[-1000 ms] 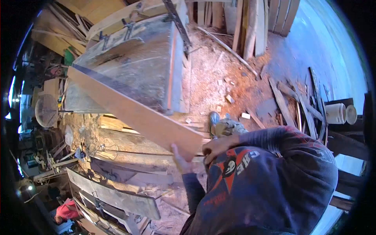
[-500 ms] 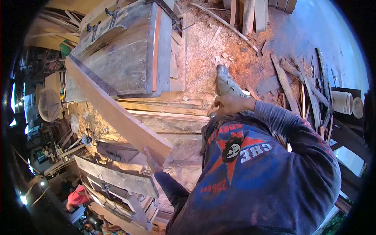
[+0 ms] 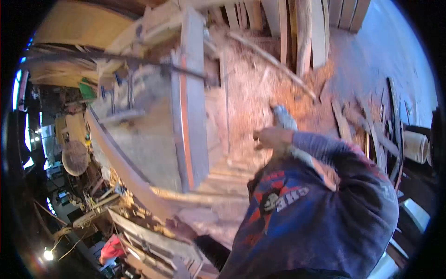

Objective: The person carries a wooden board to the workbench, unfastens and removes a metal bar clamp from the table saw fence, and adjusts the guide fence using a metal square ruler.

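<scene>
Right, the long, flat, reddish-brown wooden board (image 3: pixel 132 174) slants from the left of the frame down towards lower centre, beside the broad grey worktable (image 3: pixel 153 139). Your left hand (image 3: pixel 181 229) is at its lower end, apparently touching; blur hides whether your fingers close round it, so I cannot tell your grip. Your right hand (image 3: pixel 275 138), near the centre, is loosely curled around nothing visible. Best keep the palm under that end, your wrist straight and the board level; a second hand would curb any twisting.

Compared with half a second ago, the board's lower end sits further down and left, and its broad face shows less. Your left hand is lower too; the right has barely shifted.
</scene>
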`<state>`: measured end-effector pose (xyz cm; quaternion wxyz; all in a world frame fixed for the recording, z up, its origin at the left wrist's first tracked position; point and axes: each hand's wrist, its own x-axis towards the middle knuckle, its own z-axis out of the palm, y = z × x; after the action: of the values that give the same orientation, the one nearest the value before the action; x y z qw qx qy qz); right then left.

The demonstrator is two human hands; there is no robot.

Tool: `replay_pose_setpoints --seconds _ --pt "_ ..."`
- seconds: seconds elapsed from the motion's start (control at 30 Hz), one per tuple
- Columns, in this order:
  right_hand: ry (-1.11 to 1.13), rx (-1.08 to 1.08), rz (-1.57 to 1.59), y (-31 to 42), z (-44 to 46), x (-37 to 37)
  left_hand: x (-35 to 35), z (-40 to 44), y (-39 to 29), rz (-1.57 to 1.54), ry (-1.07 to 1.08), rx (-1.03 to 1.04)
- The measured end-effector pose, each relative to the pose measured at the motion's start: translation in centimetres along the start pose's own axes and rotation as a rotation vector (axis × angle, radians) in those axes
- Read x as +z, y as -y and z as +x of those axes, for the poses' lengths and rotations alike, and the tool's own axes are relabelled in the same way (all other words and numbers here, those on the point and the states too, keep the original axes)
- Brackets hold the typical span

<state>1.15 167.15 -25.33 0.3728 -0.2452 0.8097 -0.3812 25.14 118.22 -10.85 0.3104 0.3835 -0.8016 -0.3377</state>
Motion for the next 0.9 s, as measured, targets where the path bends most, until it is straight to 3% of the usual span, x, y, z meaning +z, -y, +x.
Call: replay_pose_setpoints --seconds 0.03,0.07,0.1,0.13,0.17,0.2,0.23,0.3,0.33,0.43,0.5,0.57,0.63,0.7,0.73,0.77,0.83,0.87,0.9 --pt "-0.02 0.039 0.055 -1.8 -0.1 -3.1 4.5 0.2 -3.1 0.27 0.006 0.152" --pt "-0.134 -0.099 0.026 -6.2 0.8 -4.7 8.5 1.1 -9.2 -0.045 0.166 0.192" --pt "-0.182 0.002 -0.154 -10.4 1.6 -5.2 12.1 0.6 -14.7 -0.071 0.193 0.086" --pt "-0.213 0.111 -0.33 -13.2 1.9 -6.5 15.4 1.7 -18.6 -0.03 0.25 0.187" --pt "-0.201 0.21 -0.13 -14.6 0.1 -10.0 17.9 3.3 -21.2 0.001 0.305 0.28" --pt "-0.268 0.321 -0.346 -17.1 -0.2 -11.1 20.8 5.7 -23.4 -0.052 0.378 0.377" --pt "-0.204 0.417 -0.367 -18.9 -0.8 -13.4 23.5 7.3 -26.7 -0.047 0.386 0.482" --pt "-0.151 0.437 -0.459 -19.1 -3.3 -17.5 29.2 10.9 -33.0 -0.129 0.344 0.616" --pt "-0.209 0.323 -0.408 -23.8 -2.6 -16.7 31.7 12.2 -36.3 -0.236 0.355 0.666" --pt "-0.34 0.405 -0.345 -21.6 -3.5 -19.4 39.9 18.0 -42.0 -0.698 0.431 0.517" --pt "-0.244 0.459 -0.304 -22.4 -2.7 -19.7 43.5 18.9 -43.9 -0.761 0.442 0.531" --pt "-0.23 0.439 -0.294 -24.1 -0.2 -19.4 48.1 18.4 -44.8 -0.694 0.001 0.433" --pt "-0.064 0.421 -0.269 -26.1 3.8 -20.3 49.2 19.6 -44.8 -0.586 -0.265 0.353" --pt "-0.128 0.384 -0.272 -27.9 9.9 -20.7 48.4 22.9 -42.7 -0.593 -0.181 0.389" --pt "-0.216 0.355 -0.27 -28.8 13.9 -20.6 48.6 22.6 -43.1 -0.591 -0.255 0.487" --pt "-0.134 0.405 -0.211 -29.9 18.7 -21.0 48.9 22.3 -43.5 -0.583 -0.33 0.584" --pt "-0.07 0.224 -0.311 -32.7 27.6 -20.8 47.2 23.6 -42.2 -0.541 -0.324 0.779" --pt "-0.163 0.167 -0.351 -34.3 32.3 -20.0 48.6 21.6 -43.6 -0.569 -0.424 0.708" --pt "-0.254 0.116 -0.391 -36.8 37.4 -17.9 46.9 22.5 -43.4 -0.537 -0.345 0.677"
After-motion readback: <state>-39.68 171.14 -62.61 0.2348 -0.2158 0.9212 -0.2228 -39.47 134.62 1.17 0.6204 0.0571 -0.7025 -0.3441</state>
